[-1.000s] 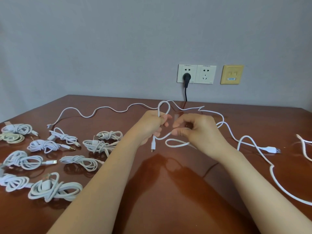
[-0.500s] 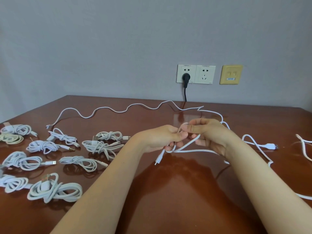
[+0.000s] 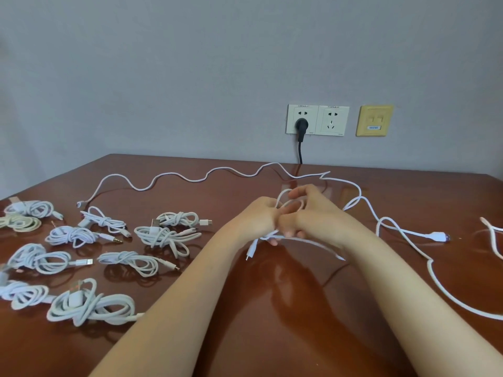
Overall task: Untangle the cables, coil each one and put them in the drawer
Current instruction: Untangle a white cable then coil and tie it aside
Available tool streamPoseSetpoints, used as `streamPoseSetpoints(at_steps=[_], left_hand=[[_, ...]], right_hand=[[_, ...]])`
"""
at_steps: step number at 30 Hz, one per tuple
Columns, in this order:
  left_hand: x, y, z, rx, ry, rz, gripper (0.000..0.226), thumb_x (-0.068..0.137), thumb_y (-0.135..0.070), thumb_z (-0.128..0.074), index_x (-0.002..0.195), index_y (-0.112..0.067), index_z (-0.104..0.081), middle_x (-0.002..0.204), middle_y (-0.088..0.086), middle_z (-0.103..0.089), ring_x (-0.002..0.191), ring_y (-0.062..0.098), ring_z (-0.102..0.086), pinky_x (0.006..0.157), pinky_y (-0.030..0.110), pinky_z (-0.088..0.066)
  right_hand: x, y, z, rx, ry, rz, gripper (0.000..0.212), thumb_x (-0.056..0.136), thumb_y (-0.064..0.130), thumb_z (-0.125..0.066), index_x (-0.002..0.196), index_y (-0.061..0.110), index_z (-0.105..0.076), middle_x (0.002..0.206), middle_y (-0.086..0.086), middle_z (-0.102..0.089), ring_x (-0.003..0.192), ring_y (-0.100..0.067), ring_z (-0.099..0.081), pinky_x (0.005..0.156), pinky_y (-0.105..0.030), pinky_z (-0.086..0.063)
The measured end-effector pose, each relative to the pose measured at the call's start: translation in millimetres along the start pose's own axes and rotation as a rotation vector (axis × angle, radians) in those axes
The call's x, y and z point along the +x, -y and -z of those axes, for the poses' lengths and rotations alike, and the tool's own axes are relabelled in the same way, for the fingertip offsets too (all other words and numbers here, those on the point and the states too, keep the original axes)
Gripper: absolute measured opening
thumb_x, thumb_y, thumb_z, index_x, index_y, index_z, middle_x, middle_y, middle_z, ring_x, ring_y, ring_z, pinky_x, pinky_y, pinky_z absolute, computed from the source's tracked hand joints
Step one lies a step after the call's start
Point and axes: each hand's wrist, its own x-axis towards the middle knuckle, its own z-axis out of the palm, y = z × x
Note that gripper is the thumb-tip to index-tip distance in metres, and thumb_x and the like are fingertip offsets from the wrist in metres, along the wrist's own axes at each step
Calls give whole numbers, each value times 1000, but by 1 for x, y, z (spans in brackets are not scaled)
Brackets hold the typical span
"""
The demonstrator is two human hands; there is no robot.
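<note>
A long white cable [image 3: 432, 278] runs loose over the right side of the brown table [image 3: 272, 308]. Its near end hangs as a small plug [image 3: 250, 253] under my hands. My left hand [image 3: 257, 219] grips the first loops of that cable. My right hand [image 3: 313, 213] touches the left one and pinches a loop of the same cable above it. A second loose white cable [image 3: 168, 175] snakes along the far side of the table. Its USB plug [image 3: 438, 237] lies at the right. No drawer is in view.
Several coiled white cables [image 3: 89, 300] lie in rows on the left half of the table. A black plug [image 3: 300, 126] sits in the wall socket behind the table. Another white cable end [image 3: 492, 235] shows at the right edge.
My hands have come together and lowered slightly. The tall loop held up a second ago has been folded down into small loops between the hands, and more cable has been drawn in from the right.
</note>
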Motion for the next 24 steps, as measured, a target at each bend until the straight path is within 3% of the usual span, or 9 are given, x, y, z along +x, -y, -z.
streamPoseSetpoints(at_steps=[2, 5, 9, 12, 15, 19, 24], left_hand=[[1, 2, -3, -1, -68, -6, 27, 85, -6, -50, 59, -13, -48, 40, -7, -50, 48, 14, -48, 50, 24, -43], [5, 4, -6, 153, -187, -73, 21, 76, -23, -50, 59, -14, -41, 58, -2, -48, 61, 18, -41, 57, 29, -36], [9, 7, -6, 314, -253, -99, 28, 94, -17, -45, 67, -12, -42, 70, 0, -46, 72, 22, -41, 61, 32, -30], [10, 6, -7, 329, -261, -108, 26, 93, -15, -44, 68, -12, -44, 71, 1, -47, 73, 23, -42, 56, 30, -30], [11, 6, -5, 259, -244, -119, 27, 95, -23, -46, 77, -5, -56, 75, 5, -53, 72, 22, -45, 60, 30, -32], [6, 7, -2, -76, -18, 3, 33, 96, -25, -51, 65, -13, -49, 47, -4, -33, 44, 13, -29, 44, 22, -27], [4, 3, -7, -190, 41, -50, 35, 100, -20, -44, 65, -15, -43, 41, -11, -30, 38, 6, -32, 40, 17, -32]], right_hand=[[4, -2, -8, -58, -93, 51, 41, 77, 7, -60, 112, 13, -38, 73, 1, -63, 63, -12, -61, 75, -31, -53], [12, -7, -10, -52, -236, 78, 34, 83, 15, -58, 110, 14, -38, 84, -3, -63, 83, -21, -63, 75, -32, -50], [20, -16, -5, -18, -304, 69, 24, 81, 12, -59, 101, 14, -46, 100, -10, -67, 94, -27, -63, 86, -44, -52], [18, -16, -2, -100, -330, 67, 26, 79, 24, -69, 100, 13, -57, 88, -7, -70, 89, -22, -65, 85, -40, -52], [14, -13, 5, -228, -392, 116, 11, 80, 21, -69, 84, 17, -60, 76, -7, -70, 85, -24, -64, 84, -41, -51], [11, -16, 12, -142, -366, 218, 24, 85, 1, -61, 69, 19, -56, 61, -2, -62, 49, -14, -58, 65, -31, -56], [13, -16, 13, -18, -417, 276, 23, 85, 1, -62, 72, 21, -60, 64, -5, -59, 52, -16, -59, 62, -33, -58]])
